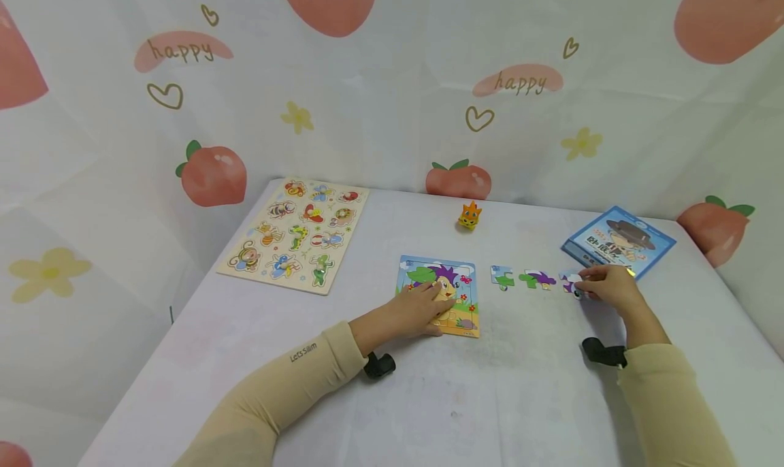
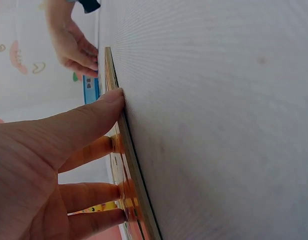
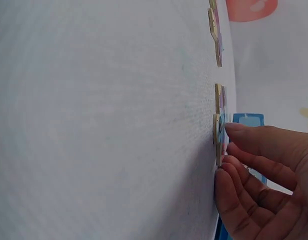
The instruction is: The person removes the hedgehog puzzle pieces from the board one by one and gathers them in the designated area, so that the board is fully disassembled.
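My left hand (image 1: 416, 310) lies across a square hedgehog puzzle board (image 1: 468, 275), fingers extended over its picture. The left wrist view shows the thumb of that hand (image 2: 54, 165) against the board's near edge (image 2: 139, 185), with fingertips on its face. To the right, my right hand (image 1: 614, 288) pinches a purple-and-white puzzle piece (image 1: 569, 280). In the right wrist view, that hand (image 3: 271, 175) has its thumb and fingers at the piece (image 3: 219, 137), which is low at the table surface. Two loose pieces, one green-and-blue (image 1: 503, 278) and one green-and-purple (image 1: 539, 280), lie between the hands.
A wooden insect puzzle board (image 1: 337, 254) lies at the back left. An orange-and-yellow toy figure (image 1: 469, 216) stands behind the hedgehog board. A blue box (image 1: 618, 239) sits at the back right, just behind my right hand. Patterned cloth (image 1: 380, 113) rises behind the table.
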Motion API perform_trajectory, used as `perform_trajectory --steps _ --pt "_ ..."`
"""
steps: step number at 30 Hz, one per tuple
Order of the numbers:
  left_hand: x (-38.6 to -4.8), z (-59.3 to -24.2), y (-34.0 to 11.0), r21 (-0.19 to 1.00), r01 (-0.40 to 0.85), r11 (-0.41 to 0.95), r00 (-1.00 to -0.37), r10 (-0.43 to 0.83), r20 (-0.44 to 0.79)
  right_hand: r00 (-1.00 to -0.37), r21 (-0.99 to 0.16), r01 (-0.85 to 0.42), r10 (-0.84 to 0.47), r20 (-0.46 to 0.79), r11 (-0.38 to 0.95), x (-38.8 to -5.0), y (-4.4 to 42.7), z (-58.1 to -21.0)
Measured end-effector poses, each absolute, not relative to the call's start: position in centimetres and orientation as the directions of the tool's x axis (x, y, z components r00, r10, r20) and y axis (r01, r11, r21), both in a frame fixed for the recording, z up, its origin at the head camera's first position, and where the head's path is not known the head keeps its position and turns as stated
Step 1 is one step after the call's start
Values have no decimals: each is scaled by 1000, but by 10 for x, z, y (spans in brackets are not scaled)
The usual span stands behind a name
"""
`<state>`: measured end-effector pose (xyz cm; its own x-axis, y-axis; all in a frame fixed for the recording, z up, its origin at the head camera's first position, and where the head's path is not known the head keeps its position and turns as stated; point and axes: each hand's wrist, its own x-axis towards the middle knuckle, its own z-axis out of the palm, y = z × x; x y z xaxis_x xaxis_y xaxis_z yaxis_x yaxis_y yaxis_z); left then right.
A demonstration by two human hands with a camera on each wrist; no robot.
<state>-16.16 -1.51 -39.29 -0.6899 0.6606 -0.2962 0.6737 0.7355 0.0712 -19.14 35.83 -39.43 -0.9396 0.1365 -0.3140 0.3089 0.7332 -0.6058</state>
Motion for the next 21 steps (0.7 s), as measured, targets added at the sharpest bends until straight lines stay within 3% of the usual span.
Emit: perform_trajectory --steps 21 --pt "-161 -392 -16 90 671 736 -691 664 -286 -948 -605 268 94 -303 750 -188 356 -393"
